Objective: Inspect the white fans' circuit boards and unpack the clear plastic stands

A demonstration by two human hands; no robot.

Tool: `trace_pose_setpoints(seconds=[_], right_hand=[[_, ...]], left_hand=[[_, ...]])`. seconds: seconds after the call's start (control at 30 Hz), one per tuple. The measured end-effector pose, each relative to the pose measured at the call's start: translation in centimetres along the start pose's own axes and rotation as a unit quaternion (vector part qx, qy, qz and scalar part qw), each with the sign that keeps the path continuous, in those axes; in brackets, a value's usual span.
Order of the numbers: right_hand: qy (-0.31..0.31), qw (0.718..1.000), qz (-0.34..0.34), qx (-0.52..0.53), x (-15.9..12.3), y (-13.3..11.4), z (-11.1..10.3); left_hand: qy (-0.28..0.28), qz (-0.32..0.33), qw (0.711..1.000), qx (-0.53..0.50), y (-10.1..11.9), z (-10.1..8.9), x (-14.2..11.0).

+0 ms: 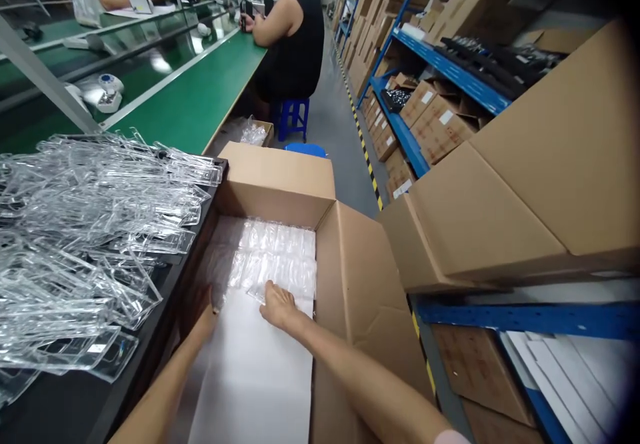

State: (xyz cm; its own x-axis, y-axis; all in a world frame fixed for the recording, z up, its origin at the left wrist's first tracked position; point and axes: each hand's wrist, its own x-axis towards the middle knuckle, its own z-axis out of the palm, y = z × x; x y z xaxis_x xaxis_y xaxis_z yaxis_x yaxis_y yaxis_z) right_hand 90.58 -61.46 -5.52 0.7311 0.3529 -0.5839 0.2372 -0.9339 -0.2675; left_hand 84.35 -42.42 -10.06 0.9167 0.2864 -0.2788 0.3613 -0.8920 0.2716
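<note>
Both my arms reach down into an open cardboard box (pixel 360 277) on the floor. My right hand (pixel 277 305) lies on a clear plastic packet (pixel 280 271) at the edge of a white foam sheet (pixel 260 371); its fingers are curled onto the packet. My left hand (pixel 207 314) is at the box's left inner wall, beside the foam sheet, its fingers hidden in shadow. Rows of clear bagged items cover the box's far half.
A heap of clear plastic cases (pixel 85 231) lies on the black bench to my left. A green conveyor table (pixel 200 97) runs ahead, with a seated person (pixel 295 37) on a blue stool (pixel 293 117). Blue shelving (pixel 450 71) with cartons stands right.
</note>
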Motion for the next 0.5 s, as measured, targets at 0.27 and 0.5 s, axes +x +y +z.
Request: trace_pose_setpoints(seconds=[0.27,0.5], right_hand=[[0.02,0.986,-0.129,-0.099,0.0,2.7,-1.7],[0.055,0.944,-0.278,-0.169,2.5,2.4,-3.2]], left_hand=[[-0.022,0.02,0.999,0.034,-0.4,-0.1,-0.4],[-0.035,-0.027,0.993,-0.113,0.6,0.3,-1.2]])
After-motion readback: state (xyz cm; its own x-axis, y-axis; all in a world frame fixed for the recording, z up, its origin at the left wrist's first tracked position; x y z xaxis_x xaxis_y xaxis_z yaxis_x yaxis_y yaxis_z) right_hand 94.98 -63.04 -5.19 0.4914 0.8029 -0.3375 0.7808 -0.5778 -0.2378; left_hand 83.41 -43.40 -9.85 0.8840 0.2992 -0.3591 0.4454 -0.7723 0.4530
